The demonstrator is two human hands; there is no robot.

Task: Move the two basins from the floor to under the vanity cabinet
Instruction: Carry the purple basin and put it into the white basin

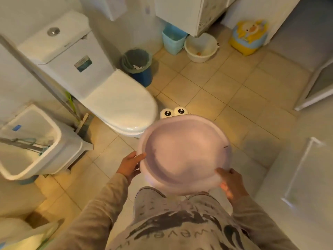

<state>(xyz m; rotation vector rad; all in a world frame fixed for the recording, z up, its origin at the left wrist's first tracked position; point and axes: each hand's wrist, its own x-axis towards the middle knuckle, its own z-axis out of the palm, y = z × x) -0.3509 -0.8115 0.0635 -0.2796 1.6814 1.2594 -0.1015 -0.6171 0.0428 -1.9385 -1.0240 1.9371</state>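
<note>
A pale pink round basin [183, 152] with two cartoon eyes on its far rim is held up in front of me, above the tiled floor. My left hand [130, 164] grips its left rim and my right hand [231, 183] grips its near right rim. A second basin [201, 47], cream white, sits on the floor at the far end, partly under the white vanity cabinet [187, 13].
A white toilet [115, 101] stands to the left, with a dark lined bin [137, 64] behind it. A light blue bin [173, 39] sits under the cabinet beside the cream basin. A yellow child's potty [248, 37] is far right. A mop sink [30, 141] is at left.
</note>
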